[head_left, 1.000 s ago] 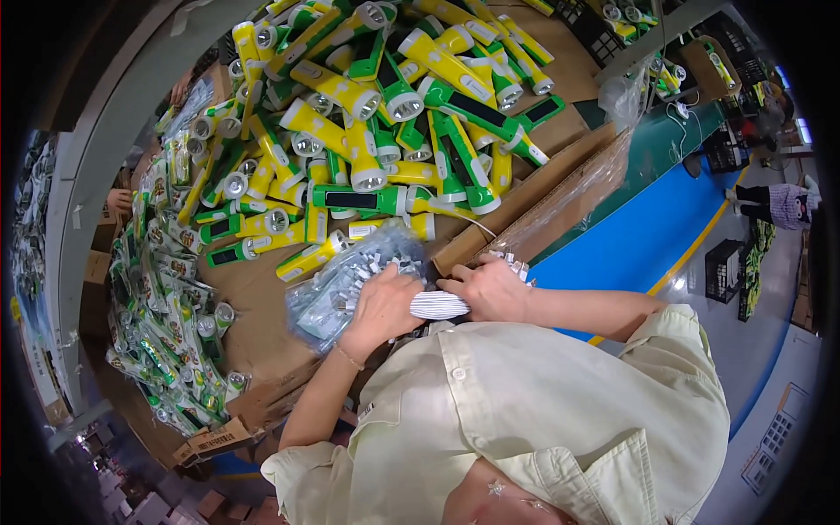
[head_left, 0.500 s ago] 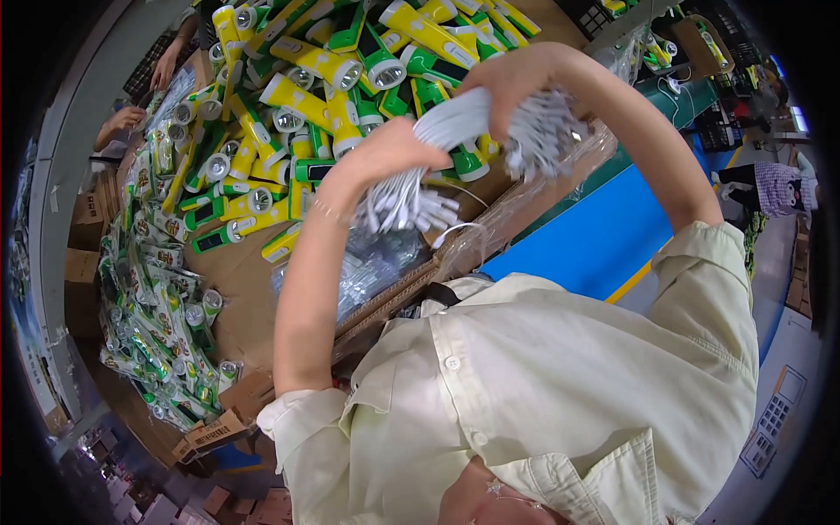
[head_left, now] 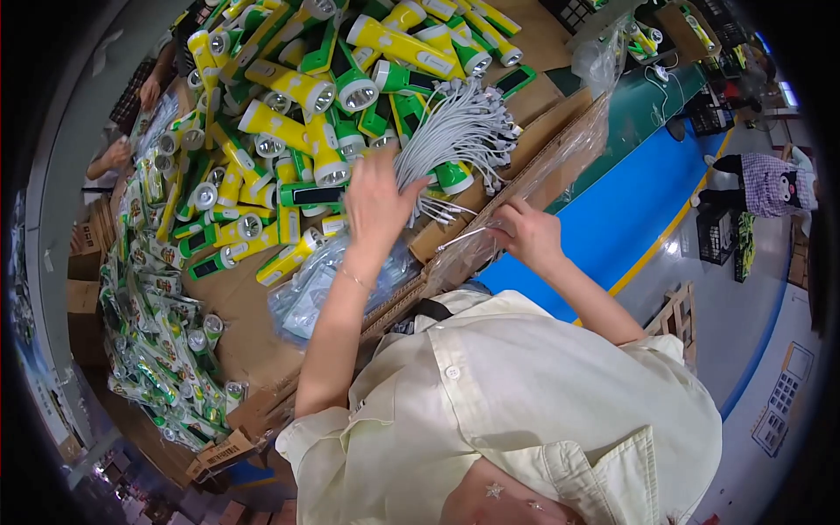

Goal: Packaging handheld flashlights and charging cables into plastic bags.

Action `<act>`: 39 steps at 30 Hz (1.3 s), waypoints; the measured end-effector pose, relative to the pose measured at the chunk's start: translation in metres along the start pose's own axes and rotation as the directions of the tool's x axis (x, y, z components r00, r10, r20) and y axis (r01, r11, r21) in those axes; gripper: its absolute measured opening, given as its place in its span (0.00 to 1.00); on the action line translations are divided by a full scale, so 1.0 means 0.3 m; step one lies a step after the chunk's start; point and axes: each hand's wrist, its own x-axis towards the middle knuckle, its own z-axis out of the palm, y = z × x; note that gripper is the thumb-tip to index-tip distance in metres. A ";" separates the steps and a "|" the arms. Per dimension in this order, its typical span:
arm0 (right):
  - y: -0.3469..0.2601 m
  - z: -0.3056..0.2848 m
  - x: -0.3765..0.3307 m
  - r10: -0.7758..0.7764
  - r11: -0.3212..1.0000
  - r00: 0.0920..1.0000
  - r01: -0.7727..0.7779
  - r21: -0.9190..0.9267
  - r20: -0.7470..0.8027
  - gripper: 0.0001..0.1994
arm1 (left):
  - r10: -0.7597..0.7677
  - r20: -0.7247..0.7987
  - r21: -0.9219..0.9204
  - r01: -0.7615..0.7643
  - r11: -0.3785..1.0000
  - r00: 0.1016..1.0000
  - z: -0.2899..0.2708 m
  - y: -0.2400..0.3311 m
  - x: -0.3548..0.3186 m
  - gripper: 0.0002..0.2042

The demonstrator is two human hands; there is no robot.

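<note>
Both hands [head_left: 455,219] lower now, cable bundle [head_left: 459,131] down.

Cable bundle [head_left: 459,131] lies on the cardboard sheet [head_left: 254,324] near its right edge | flashlight pile [head_left: 297,114] left of and behind it | plastic bags [head_left: 319,284] at the near edge | packaged flashlights [head_left: 153,350] along the left edge.

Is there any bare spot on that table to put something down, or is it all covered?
Bare cardboard shows between the clear bags and the packaged torches at the left edge. Another bare strip lies at the far end. The middle is crowded: loose torches piled thick, with the white cables fanned from the left hand.
</note>
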 end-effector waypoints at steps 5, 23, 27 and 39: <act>-0.007 0.066 -0.067 -0.084 0.995 0.990 0.089 0.035 -0.110 0.10 | 0.289 0.069 -0.205 -0.270 0.941 0.955 0.026 0.141 -0.117 0.23; 0.070 -0.277 0.382 -0.091 0.643 0.977 -0.091 0.761 0.193 0.07 | -0.155 0.030 -0.276 0.157 0.948 0.987 -0.230 0.042 -0.036 0.13; 0.168 -0.207 0.594 -0.184 0.923 0.975 0.215 0.319 -0.127 0.10 | -0.333 0.118 -0.169 0.350 0.921 0.935 -0.142 -0.027 0.002 0.19; 0.035 -0.225 0.582 -0.159 0.966 0.939 0.211 0.148 -0.304 0.15 | -0.014 -0.804 0.008 0.034 0.999 0.594 -1.076 -0.003 -0.169 0.05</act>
